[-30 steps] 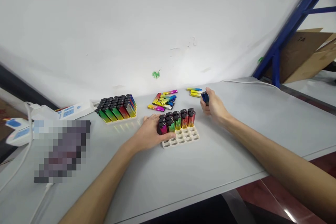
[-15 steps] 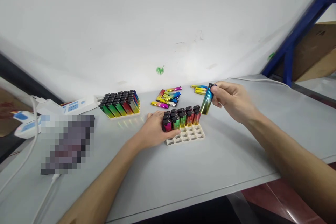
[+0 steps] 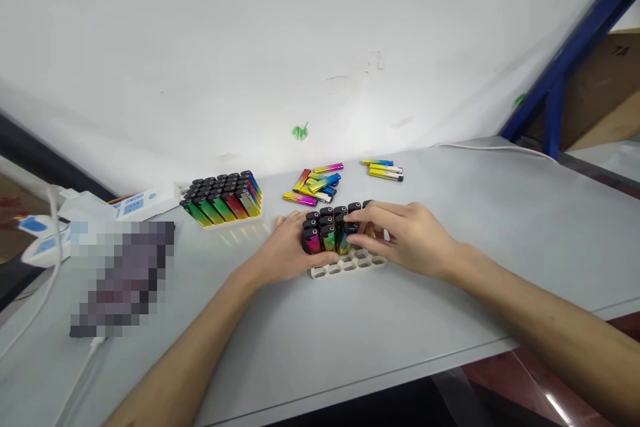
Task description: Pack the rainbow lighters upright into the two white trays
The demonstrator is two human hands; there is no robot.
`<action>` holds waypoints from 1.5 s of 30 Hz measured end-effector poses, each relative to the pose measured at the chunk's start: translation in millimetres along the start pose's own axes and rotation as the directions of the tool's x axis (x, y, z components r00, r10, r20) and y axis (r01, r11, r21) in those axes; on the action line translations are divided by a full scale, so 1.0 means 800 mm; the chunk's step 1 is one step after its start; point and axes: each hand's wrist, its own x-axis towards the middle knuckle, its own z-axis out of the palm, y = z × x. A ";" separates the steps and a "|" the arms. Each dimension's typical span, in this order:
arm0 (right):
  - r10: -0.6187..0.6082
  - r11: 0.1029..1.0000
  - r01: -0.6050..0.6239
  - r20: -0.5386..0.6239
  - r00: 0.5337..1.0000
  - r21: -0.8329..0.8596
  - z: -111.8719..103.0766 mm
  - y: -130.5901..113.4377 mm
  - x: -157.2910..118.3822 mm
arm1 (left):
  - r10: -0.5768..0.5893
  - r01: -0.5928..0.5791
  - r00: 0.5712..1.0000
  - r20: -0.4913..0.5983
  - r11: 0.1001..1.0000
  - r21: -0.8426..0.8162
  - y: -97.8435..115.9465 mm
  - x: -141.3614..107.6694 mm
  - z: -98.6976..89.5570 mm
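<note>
A white tray with holes (image 3: 349, 267) lies on the table, its back rows filled with upright lighters (image 3: 327, 213) with black tops. My left hand (image 3: 287, 248) wraps round the left side of the tray and its lighters, the thumb along the front of a green lighter (image 3: 329, 239). With my right hand (image 3: 411, 237) I pinch a blue and yellow lighter (image 3: 345, 240), upright at the tray beside the green one. Whether its base sits fully in a hole I cannot tell. My right fingers hide the lighters on the right.
Behind the tray lies a pile of loose lighters (image 3: 315, 187), with several more (image 3: 385, 171) to its right. A full tray of lighters (image 3: 223, 200) stands at left, near a white power strip (image 3: 137, 203) and a blurred dark object (image 3: 127, 277). A wall rises behind.
My right hand has moved left and down, bringing the blue and yellow lighter from the tray's right side to the row's front. My left hand stays on the tray. The view has shifted slightly.
</note>
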 end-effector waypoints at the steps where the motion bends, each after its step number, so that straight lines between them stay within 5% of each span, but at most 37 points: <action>1: 0.001 1.000 -0.001 -0.009 1.000 -0.023 0.000 0.001 0.001 | -0.003 0.003 1.000 0.002 1.000 -0.003 0.000 0.000 0.000; 9: -0.048 0.999 0.048 -0.019 0.999 -0.003 0.002 0.000 0.001 | -0.030 0.030 0.999 -0.036 1.000 -0.002 0.002 -0.001 0.000; 13: 0.042 0.999 -0.039 -0.126 0.991 0.028 -0.005 0.004 0.003 | -0.020 0.020 0.999 -0.039 1.000 0.008 0.002 -0.002 0.000; 17: 0.272 0.951 -0.302 -0.302 0.914 -0.057 -0.017 0.042 0.012 | -0.019 0.019 0.999 -0.029 1.000 0.017 0.004 -0.002 -0.001; 22: 0.534 0.771 -0.571 -0.200 0.821 -0.282 -0.016 0.118 0.013 | -0.012 0.013 1.000 -0.022 0.999 0.037 0.005 -0.003 -0.004; 26: 0.648 0.658 -0.627 -0.110 0.754 -0.417 -0.007 0.147 0.009 | -0.008 0.009 0.999 -0.033 0.999 0.035 0.002 -0.003 -0.002; 37: 0.744 0.560 -0.694 -0.094 0.661 -0.452 -0.007 0.149 0.011 | 0.003 -0.001 0.999 -0.047 0.999 0.035 0.000 -0.003 -0.001; 41: 0.708 0.636 -0.700 -0.116 0.697 -0.325 -0.008 0.156 0.010 | -0.004 0.006 0.999 -0.043 0.999 0.032 0.000 -0.004 -0.001; 45: 0.671 0.742 -0.647 -0.178 0.720 0.178 -0.006 0.151 0.015 | -0.013 0.013 0.999 -0.045 1.000 0.013 0.000 -0.004 -0.001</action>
